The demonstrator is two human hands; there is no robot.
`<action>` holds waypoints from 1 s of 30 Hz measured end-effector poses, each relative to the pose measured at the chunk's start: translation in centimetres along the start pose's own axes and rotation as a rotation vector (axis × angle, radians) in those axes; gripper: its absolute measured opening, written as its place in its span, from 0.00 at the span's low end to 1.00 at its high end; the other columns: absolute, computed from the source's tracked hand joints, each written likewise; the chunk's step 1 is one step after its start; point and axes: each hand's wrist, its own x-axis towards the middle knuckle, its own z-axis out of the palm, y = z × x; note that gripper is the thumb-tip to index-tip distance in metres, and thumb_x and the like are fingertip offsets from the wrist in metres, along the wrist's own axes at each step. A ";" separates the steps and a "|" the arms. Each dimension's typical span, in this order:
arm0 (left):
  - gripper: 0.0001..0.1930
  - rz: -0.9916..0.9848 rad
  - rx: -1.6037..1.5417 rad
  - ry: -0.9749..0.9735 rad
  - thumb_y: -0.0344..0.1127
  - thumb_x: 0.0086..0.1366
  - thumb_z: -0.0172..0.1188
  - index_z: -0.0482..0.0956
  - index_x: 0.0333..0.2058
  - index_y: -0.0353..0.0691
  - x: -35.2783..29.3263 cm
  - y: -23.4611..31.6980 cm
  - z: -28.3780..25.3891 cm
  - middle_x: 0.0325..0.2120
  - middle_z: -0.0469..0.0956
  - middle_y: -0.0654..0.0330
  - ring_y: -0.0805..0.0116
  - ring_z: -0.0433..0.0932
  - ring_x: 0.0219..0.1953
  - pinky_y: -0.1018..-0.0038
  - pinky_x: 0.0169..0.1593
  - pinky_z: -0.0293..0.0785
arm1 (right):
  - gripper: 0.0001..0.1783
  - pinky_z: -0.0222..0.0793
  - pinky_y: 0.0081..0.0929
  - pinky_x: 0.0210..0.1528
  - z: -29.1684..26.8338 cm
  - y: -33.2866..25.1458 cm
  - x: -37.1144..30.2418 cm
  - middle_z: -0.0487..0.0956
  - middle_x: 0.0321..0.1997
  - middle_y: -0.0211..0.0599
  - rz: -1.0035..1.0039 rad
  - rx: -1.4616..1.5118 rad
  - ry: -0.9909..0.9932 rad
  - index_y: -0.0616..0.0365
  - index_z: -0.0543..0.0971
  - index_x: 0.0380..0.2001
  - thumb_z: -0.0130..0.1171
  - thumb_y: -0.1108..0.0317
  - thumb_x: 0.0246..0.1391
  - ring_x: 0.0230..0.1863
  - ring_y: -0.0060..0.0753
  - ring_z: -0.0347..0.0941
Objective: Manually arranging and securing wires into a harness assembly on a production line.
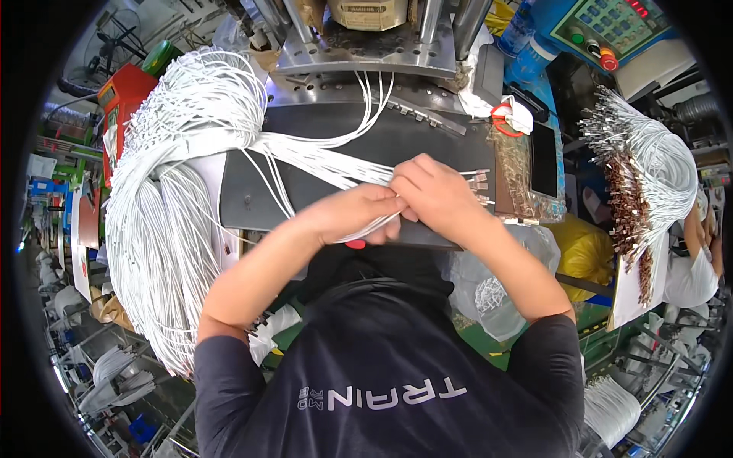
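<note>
My left hand (pixel 357 214) and my right hand (pixel 435 195) meet over a dark work plate (pixel 321 137). Both are closed on a few white cables (pixel 328 174) that run in from a large bundle of white cables (pixel 175 191) draped at my left. The metal terminals (pixel 481 187) at the cables' ends stick out just to the right of my right hand's fingers. More white cables (pixel 374 99) lead up from the plate into the metal press (pixel 366 46) behind it.
A clear tray of small metal parts (pixel 519 172) lies right of the plate. A second bundle of white cables with brown terminals (pixel 641 175) hangs at the far right. A control panel with buttons (pixel 607 27) is at the upper right, a red box (pixel 122 95) at the upper left.
</note>
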 end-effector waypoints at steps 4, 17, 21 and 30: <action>0.17 0.071 -0.012 0.105 0.47 0.77 0.53 0.80 0.46 0.39 1.6 -1.9 -0.6 0.23 0.73 0.69 0.81 0.67 0.22 0.79 0.24 0.59 | 0.20 0.76 0.39 0.48 -1.1 6.0 1.0 0.82 0.51 0.39 0.909 0.832 0.595 0.62 0.79 0.52 0.63 0.64 0.59 0.48 0.46 0.79; 0.18 0.239 -0.304 0.335 0.41 0.74 0.59 0.79 0.51 0.31 8.2 2.2 -5.3 0.36 0.83 0.57 0.75 0.80 0.33 0.78 0.37 0.78 | 0.26 0.74 0.35 0.51 4.0 8.6 0.1 0.82 0.44 0.49 0.405 -0.498 0.131 0.63 0.74 0.59 0.61 0.65 0.59 0.43 0.49 0.78; 0.18 0.239 -0.189 0.318 0.41 0.72 0.61 0.80 0.48 0.31 9.0 0.9 -5.2 0.37 0.84 0.55 0.72 0.82 0.35 0.75 0.41 0.81 | 0.25 0.76 0.31 0.41 4.1 8.7 0.1 0.81 0.36 0.39 0.293 -0.342 0.288 0.64 0.74 0.60 0.59 0.69 0.59 0.33 0.38 0.76; 0.15 0.086 0.106 0.352 0.42 0.71 0.61 0.84 0.41 0.33 9.1 1.6 -3.7 0.27 0.79 0.66 0.77 0.76 0.27 0.80 0.34 0.74 | 0.24 0.68 0.23 0.30 3.4 9.7 1.3 0.81 0.35 0.34 1.012 1.206 0.279 0.64 0.76 0.59 0.49 0.67 0.62 0.25 0.23 0.71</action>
